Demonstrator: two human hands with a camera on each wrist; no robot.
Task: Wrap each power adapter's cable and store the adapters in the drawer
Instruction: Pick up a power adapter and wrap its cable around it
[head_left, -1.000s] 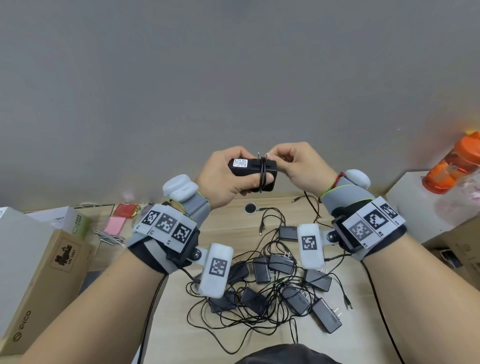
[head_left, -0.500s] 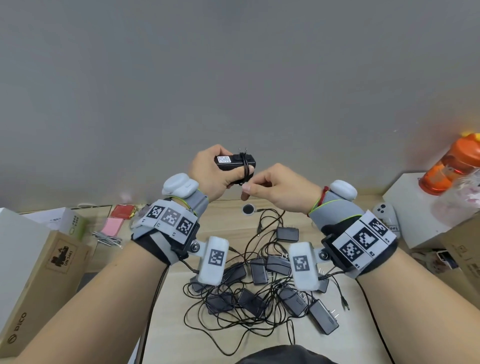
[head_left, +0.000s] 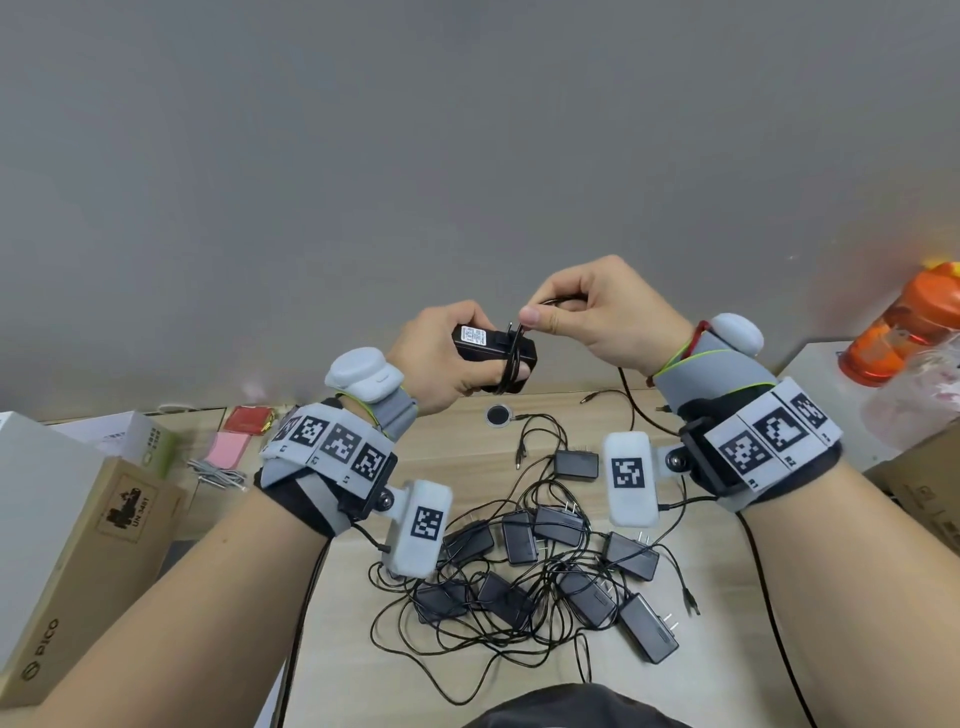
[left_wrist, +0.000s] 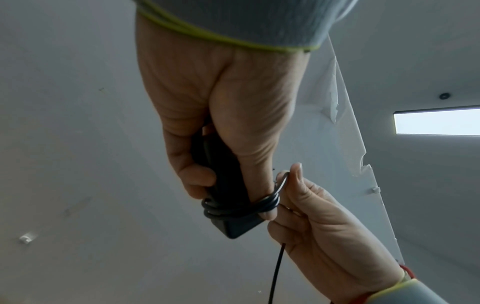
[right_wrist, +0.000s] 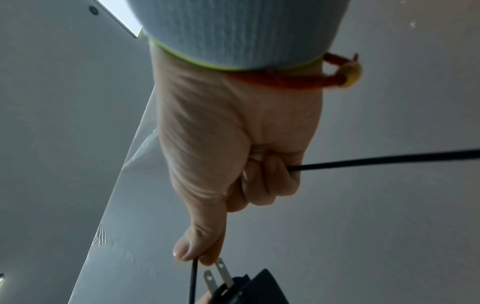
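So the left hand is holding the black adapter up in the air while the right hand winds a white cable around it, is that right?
Not quite: the cable is black, not white, as the left wrist view shows. The rest holds: the left hand holds the black adapter up while the right hand winds the cable around it.

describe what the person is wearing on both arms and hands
Bare hands, left and right. Each wrist has a grey band with lime trim, black-and-white square markers, a white tagged camera pod and a thin black cable. A red string bracelet circles the right wrist.
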